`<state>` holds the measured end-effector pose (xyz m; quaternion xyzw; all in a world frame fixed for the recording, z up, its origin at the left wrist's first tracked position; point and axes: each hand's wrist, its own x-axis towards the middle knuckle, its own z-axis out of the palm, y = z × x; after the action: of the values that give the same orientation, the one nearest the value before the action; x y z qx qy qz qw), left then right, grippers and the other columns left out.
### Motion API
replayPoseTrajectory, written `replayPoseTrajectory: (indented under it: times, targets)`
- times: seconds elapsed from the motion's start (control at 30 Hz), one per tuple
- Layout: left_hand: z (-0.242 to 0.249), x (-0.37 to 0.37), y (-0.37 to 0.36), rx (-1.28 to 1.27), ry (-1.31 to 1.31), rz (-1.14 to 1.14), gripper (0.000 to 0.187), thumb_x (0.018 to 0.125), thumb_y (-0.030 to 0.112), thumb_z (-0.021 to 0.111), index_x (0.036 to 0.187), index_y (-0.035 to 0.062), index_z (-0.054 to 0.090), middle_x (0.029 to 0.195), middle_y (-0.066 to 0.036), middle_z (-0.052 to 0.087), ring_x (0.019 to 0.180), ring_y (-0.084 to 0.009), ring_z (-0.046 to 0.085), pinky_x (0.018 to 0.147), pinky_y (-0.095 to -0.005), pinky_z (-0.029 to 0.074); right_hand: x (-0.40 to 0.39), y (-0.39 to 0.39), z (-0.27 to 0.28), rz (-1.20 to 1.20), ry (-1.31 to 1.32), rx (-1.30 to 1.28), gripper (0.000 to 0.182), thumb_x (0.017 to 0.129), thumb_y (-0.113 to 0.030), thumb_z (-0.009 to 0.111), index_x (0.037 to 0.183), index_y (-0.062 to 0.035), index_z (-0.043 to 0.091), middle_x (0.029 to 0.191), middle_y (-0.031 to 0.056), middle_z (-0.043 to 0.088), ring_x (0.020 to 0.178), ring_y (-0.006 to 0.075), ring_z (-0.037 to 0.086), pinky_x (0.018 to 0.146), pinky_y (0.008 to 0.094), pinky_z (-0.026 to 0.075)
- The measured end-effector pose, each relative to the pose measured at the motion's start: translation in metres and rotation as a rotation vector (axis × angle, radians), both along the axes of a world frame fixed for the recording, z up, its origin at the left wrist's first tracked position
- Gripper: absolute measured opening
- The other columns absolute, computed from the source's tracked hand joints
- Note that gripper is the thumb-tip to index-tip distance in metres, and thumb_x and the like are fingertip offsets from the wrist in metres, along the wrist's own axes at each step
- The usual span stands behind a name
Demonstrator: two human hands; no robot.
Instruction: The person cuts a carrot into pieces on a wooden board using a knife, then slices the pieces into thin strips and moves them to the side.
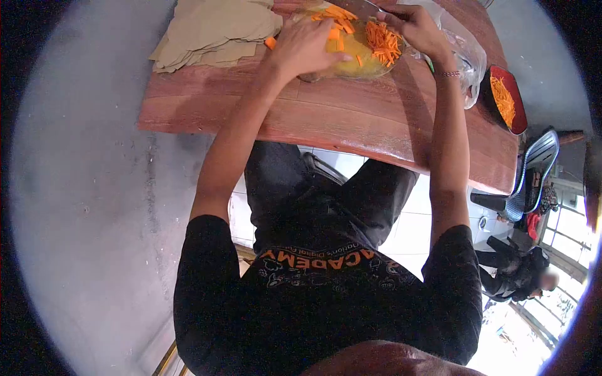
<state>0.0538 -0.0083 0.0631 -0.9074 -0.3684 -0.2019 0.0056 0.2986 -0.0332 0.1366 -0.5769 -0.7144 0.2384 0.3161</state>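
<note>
At the table's far side, my right hand [419, 30] is closed around the handle of a knife [356, 7], whose blade points left over a yellowish cutting board [357, 55]. My left hand [304, 49] rests over the board's left part, thumb stretched out and fingers beside cut carrot pieces [340, 22]. Part of those pieces is hidden behind its fingers. On the right of the board, below the knife hand, lies a heap of thin carrot strips [384, 44]. One more carrot chunk [270, 42] sits left of my left wrist.
Brown paper sheets [216, 31] are stacked at the table's left. A clear plastic bag [469, 56] lies right of my right hand. Near the right edge stands a dark red bowl [520, 119] with carrot strips. Beyond are a chair [538, 166] and a seated person [517, 276].
</note>
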Motion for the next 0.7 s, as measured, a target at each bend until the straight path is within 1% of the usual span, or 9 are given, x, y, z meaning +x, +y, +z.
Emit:
replayPoseTrajectory:
  times: [0.1, 0.2, 0.3, 0.37, 0.43, 0.47, 0.53, 0.63, 0.7]
  targets:
    - [-0.006, 0.006, 0.027, 0.068, 0.052, 0.037, 0.066, 0.08, 0.06, 0.069, 0.115, 0.005, 0.061, 0.106, -0.02, 0.067, 0.104, -0.0374, 0.063, 0.085, -0.0494, 0.049, 0.013, 0.017, -0.033, -0.04, -0.152, 0.096, 0.036, 0.092, -0.033, 0.068, 0.117, -0.0067, 0.071, 0.091, 0.0135, 0.075, 0.077, 0.0183, 0.068, 0.076, 0.0335, 0.052]
    - [-0.017, 0.011, 0.051, 0.064, 0.049, 0.056, 0.065, 0.081, 0.06, 0.069, 0.114, 0.0051, 0.062, 0.102, -0.021, 0.068, 0.098, -0.0376, 0.066, 0.081, -0.05, 0.051, 0.021, 0.02, -0.051, -0.038, -0.167, 0.207, 0.039, 0.093, -0.034, 0.068, 0.118, -0.0053, 0.07, 0.091, 0.0123, 0.075, 0.077, 0.0136, 0.066, 0.074, 0.0312, 0.052]
    - [-0.014, 0.016, 0.062, -0.021, 0.059, 0.114, 0.062, 0.083, 0.058, 0.068, 0.113, 0.0034, 0.062, 0.099, -0.023, 0.068, 0.091, -0.0387, 0.067, 0.077, -0.0507, 0.052, -0.003, -0.01, -0.008, -0.088, 0.003, 0.038, 0.028, 0.093, -0.018, 0.065, 0.112, 0.0016, 0.07, 0.084, 0.0156, 0.072, 0.073, 0.0179, 0.061, 0.068, 0.0349, 0.049]
    - [-0.011, 0.017, 0.066, -0.088, 0.063, 0.159, 0.06, 0.085, 0.056, 0.067, 0.112, 0.0023, 0.061, 0.098, -0.023, 0.068, 0.089, -0.0396, 0.067, 0.076, -0.0511, 0.052, -0.007, -0.013, -0.005, -0.117, 0.0, 0.018, 0.028, 0.094, -0.019, 0.064, 0.113, 0.0011, 0.07, 0.085, 0.0157, 0.072, 0.074, 0.0182, 0.062, 0.069, 0.0353, 0.049]
    - [-0.011, 0.015, 0.07, 0.132, 0.058, 0.1, 0.024, 0.097, 0.02, 0.063, 0.111, 0.0007, 0.066, 0.086, -0.012, 0.071, 0.078, -0.0211, 0.068, 0.072, -0.0335, 0.052, -0.005, -0.015, -0.005, -0.143, -0.003, -0.001, 0.028, 0.094, -0.019, 0.064, 0.113, 0.0007, 0.07, 0.085, 0.0158, 0.072, 0.074, 0.0186, 0.062, 0.07, 0.0357, 0.05]
    - [-0.011, 0.014, 0.071, 0.132, 0.059, 0.097, 0.024, 0.097, 0.02, 0.063, 0.111, 0.0007, 0.066, 0.086, -0.012, 0.071, 0.078, -0.0211, 0.068, 0.072, -0.0335, 0.052, -0.004, -0.015, -0.007, -0.148, 0.012, 0.018, 0.029, 0.094, -0.02, 0.064, 0.113, 0.0008, 0.07, 0.086, 0.0158, 0.072, 0.075, 0.0187, 0.063, 0.07, 0.0357, 0.05]
    - [-0.017, 0.013, 0.076, -0.043, -0.144, 0.136, 0.052, 0.09, 0.05, 0.063, 0.112, 0.0021, 0.061, 0.101, -0.024, 0.068, 0.093, -0.0413, 0.066, 0.078, -0.0511, 0.052, -0.003, -0.014, -0.01, -0.151, 0.027, 0.037, 0.029, 0.094, -0.02, 0.063, 0.114, 0.0009, 0.07, 0.086, 0.0158, 0.072, 0.075, 0.0187, 0.063, 0.07, 0.0357, 0.05]
    - [-0.029, 0.001, 0.055, -0.157, -0.396, 0.098, 0.049, 0.092, 0.045, 0.061, 0.118, 0.0035, 0.06, 0.105, -0.022, 0.067, 0.095, -0.0432, 0.064, 0.081, -0.0506, 0.052, -0.007, -0.021, -0.002, -0.142, 0.105, 0.076, 0.029, 0.095, -0.02, 0.063, 0.114, 0.0013, 0.07, 0.088, 0.016, 0.073, 0.076, 0.0195, 0.064, 0.071, 0.0356, 0.051]
    - [-0.026, -0.005, 0.03, -0.144, -0.327, 0.106, 0.044, 0.093, 0.041, 0.061, 0.116, 0.0037, 0.063, 0.104, -0.019, 0.068, 0.095, -0.0416, 0.064, 0.084, -0.0499, 0.052, -0.014, -0.035, 0.021, -0.161, 0.076, -0.085, 0.031, 0.095, -0.021, 0.063, 0.114, 0.0012, 0.07, 0.092, 0.0163, 0.073, 0.08, 0.0201, 0.066, 0.074, 0.0355, 0.052]
